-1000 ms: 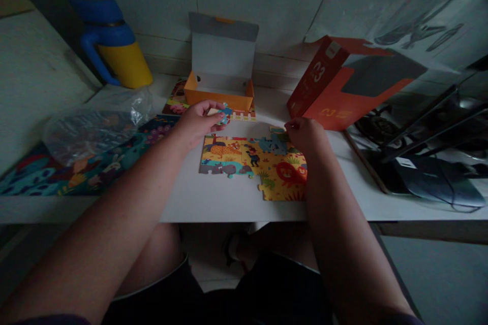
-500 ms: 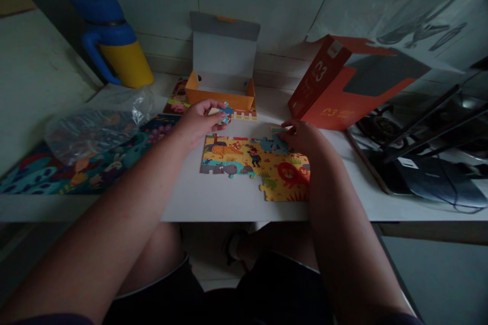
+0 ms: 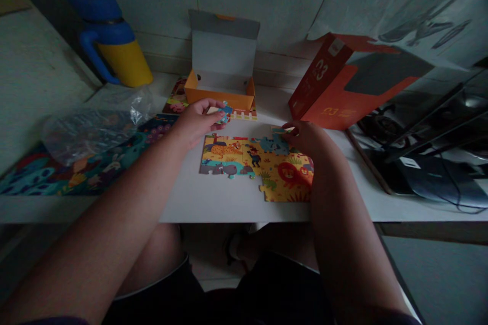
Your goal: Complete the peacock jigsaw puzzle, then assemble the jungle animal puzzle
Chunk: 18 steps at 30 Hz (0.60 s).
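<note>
A partly joined jigsaw puzzle (image 3: 231,151) with animal pictures lies on the white tabletop (image 3: 221,198). My left hand (image 3: 198,119) is closed on a blue puzzle piece (image 3: 226,110) and holds it above the puzzle's upper left edge. It may be more than one piece; the fingers hide part of it. At the upper right edge of the puzzle, my right hand (image 3: 305,136) pinches another puzzle piece (image 3: 276,131), which touches the elephant section. The wrist and forearm cover the puzzle's right side.
An open orange box (image 3: 219,97) stands behind the puzzle on a printed sheet (image 3: 175,100). A clear plastic bag (image 3: 91,132) lies over a dark animal picture (image 3: 91,172) at left. A blue and yellow jug (image 3: 122,58), a red-orange box (image 3: 324,91) and a stove (image 3: 385,127) surround the space.
Both hands keep nearly the same places and grips. My right hand and forearm have shifted very slightly to the right, and the view has moved a little.
</note>
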Motion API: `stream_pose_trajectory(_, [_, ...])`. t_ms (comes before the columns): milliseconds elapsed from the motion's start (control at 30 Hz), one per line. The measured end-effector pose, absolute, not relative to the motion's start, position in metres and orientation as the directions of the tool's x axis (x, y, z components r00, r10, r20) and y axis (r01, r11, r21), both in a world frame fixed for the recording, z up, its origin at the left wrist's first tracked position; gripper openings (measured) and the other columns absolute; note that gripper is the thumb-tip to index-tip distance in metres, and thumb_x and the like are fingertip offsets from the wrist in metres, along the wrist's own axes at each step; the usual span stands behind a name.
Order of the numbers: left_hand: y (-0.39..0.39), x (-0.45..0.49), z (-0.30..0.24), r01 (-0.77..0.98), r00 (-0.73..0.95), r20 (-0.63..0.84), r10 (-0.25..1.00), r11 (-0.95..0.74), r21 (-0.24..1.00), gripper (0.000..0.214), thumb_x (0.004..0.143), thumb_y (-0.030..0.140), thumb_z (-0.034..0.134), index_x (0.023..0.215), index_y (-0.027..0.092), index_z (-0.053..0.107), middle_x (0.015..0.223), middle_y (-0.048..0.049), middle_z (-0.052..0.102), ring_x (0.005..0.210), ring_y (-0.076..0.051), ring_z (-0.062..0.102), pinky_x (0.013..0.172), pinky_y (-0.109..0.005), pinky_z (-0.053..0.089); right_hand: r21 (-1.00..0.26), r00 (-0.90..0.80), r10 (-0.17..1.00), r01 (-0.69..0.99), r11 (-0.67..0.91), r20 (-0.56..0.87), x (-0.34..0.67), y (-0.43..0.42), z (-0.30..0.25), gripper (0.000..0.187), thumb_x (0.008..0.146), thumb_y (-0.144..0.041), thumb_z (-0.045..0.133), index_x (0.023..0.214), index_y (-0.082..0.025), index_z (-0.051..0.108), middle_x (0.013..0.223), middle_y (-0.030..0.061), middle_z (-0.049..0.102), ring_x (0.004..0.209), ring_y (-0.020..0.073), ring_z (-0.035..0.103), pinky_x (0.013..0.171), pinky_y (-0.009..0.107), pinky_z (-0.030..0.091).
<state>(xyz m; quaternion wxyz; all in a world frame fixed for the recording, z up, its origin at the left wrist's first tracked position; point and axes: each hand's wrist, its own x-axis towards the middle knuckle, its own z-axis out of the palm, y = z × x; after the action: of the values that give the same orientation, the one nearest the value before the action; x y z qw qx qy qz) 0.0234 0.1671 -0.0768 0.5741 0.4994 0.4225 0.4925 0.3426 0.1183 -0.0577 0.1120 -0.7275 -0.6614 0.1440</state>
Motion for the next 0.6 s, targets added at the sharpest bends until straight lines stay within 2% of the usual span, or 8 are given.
stream_pose_trajectory(100, [0.169, 0.021, -0.081, -0.134, 0.172, 0.011, 0.985, 0.012, 0.991, 0.021, 0.088, 0.010, 0.081, 0.105, 0.019, 0.072, 0.113, -0.0051, 0.075, 0.087, -0.015, 0.074, 0.079, -0.031, 0.066, -0.294, 0.072, 0.997, 0.952, -0.080, -0.040, 0.342, 0.118, -0.060, 0.032, 0.096, -0.022, 0.069, 0.127, -0.019, 0.078, 0.090, 0.0068, 0.081, 0.068, 0.0208, 0.069, 0.060, 0.031, 0.045])
stream_pose_trajectory(233, [0.168, 0.021, -0.082, -0.147, 0.236, 0.032, 0.971, 0.003, 0.989, 0.023, 0.088, 0.015, 0.083, 0.107, 0.019, 0.072, 0.111, -0.0055, 0.075, 0.090, -0.017, 0.075, 0.080, -0.032, 0.067, -0.291, 0.078, 0.989, 0.956, -0.038, 0.125, 0.327, 0.116, -0.062, 0.021, 0.098, -0.027, 0.071, 0.115, -0.022, 0.081, 0.091, 0.0066, 0.081, 0.075, 0.0227, 0.070, 0.065, 0.032, 0.044])
stream_pose_trajectory(333, [0.161, 0.025, -0.078, -0.145, 0.345, 0.038, 0.938, 0.013, 0.989, 0.026, 0.089, 0.017, 0.082, 0.113, 0.021, 0.072, 0.117, -0.0072, 0.075, 0.098, -0.019, 0.075, 0.083, -0.034, 0.067, -0.458, 0.037, 0.961, 0.884, 0.096, 0.273, 0.303, 0.114, -0.062, 0.018, 0.100, -0.035, 0.071, 0.108, -0.021, 0.079, 0.090, 0.0056, 0.079, 0.074, 0.0208, 0.069, 0.065, 0.031, 0.044])
stream_pose_trajectory(400, [0.155, 0.029, -0.077, -0.128, 0.419, 0.047, 0.907, 0.007, 0.992, 0.031, 0.089, 0.017, 0.081, 0.119, 0.022, 0.072, 0.120, -0.0071, 0.075, 0.100, -0.020, 0.074, 0.085, -0.035, 0.067, -0.598, -0.005, 0.949, 0.775, 0.203, 0.316, 0.286, 0.111, -0.063, 0.026, 0.100, -0.043, 0.072, 0.111, -0.021, 0.077, 0.089, 0.0047, 0.078, 0.071, 0.0188, 0.067, 0.062, 0.029, 0.044])
stream_pose_trajectory(533, [0.148, 0.038, -0.077, -0.095, 0.501, 0.150, 0.852, -0.118, 0.989, 0.055, 0.086, 0.015, 0.083, 0.136, 0.028, 0.066, 0.128, -0.0064, 0.072, 0.110, -0.021, 0.071, 0.087, -0.032, 0.065, -0.779, -0.102, 0.952, 0.553, 0.296, 0.289, 0.265, 0.108, -0.071, 0.047, 0.092, -0.050, 0.080, 0.128, -0.021, 0.070, 0.101, 0.0050, 0.078, 0.071, 0.0171, 0.068, 0.058, 0.027, 0.048])
stream_pose_trajectory(600, [0.147, 0.040, -0.078, -0.088, 0.521, 0.211, 0.827, -0.194, 0.977, 0.067, 0.082, 0.012, 0.085, 0.143, 0.029, 0.062, 0.133, -0.0071, 0.070, 0.120, -0.023, 0.068, 0.091, -0.031, 0.063, -0.819, -0.117, 0.954, 0.490, 0.298, 0.276, 0.263, 0.110, -0.075, 0.047, 0.090, -0.047, 0.083, 0.127, -0.022, 0.070, 0.103, 0.0049, 0.078, 0.070, 0.0165, 0.069, 0.058, 0.027, 0.049])
